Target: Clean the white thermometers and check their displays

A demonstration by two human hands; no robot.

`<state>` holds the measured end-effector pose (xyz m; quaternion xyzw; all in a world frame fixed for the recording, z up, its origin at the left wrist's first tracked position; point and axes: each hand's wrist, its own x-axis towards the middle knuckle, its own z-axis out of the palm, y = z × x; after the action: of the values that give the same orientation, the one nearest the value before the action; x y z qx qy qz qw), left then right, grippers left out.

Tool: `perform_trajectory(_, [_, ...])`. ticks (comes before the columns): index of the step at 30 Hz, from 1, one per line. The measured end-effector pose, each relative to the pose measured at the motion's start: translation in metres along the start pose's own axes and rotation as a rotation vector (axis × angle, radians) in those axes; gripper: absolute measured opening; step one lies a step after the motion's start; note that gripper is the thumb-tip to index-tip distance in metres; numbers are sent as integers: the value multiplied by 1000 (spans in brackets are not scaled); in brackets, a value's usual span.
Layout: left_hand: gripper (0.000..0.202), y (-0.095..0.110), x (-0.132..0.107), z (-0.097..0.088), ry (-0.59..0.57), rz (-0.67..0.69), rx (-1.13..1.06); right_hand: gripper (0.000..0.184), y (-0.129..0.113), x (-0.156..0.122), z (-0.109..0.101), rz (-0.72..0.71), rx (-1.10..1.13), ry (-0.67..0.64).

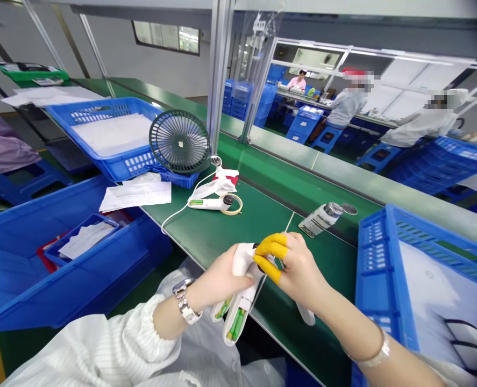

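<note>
My left hand (218,274) is closed around two white handle-shaped devices (246,301), held side by side over the table's front edge. Their lower ends are uncovered and show green batteries (236,322). My right hand (300,269) wears yellow finger covers, and its fingers are closed on the dark upper end of one device; the fingertips' exact grip is partly hidden. Below my right wrist, the end of another white piece (305,313) sticks out. A similar white device (209,203) with visible batteries lies farther back, against a tape roll (238,206).
A silver can (321,219) lies beyond my right hand near a round lid (349,209). Blue crates stand at right (369,258) and left (40,252). A dark fan grille (165,142), a white cable (172,219) and papers (137,196) are at back left. Co-workers sit across the room.
</note>
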<state>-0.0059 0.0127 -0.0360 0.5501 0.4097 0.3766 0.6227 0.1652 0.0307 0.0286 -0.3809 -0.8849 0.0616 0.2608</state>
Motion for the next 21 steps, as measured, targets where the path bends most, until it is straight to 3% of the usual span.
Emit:
perform_trajectory(3, [53, 2, -1, 0, 13, -1, 71, 11, -3, 0, -3, 131, 20, -111])
perform_trajectory(8, [54, 3, -1, 2, -7, -30, 144, 18, -2, 1, -8, 198, -3, -276])
perform_trajectory(21, [51, -7, 1, 10, -55, -55, 59, 17, 6, 2, -8, 239, 47, -307])
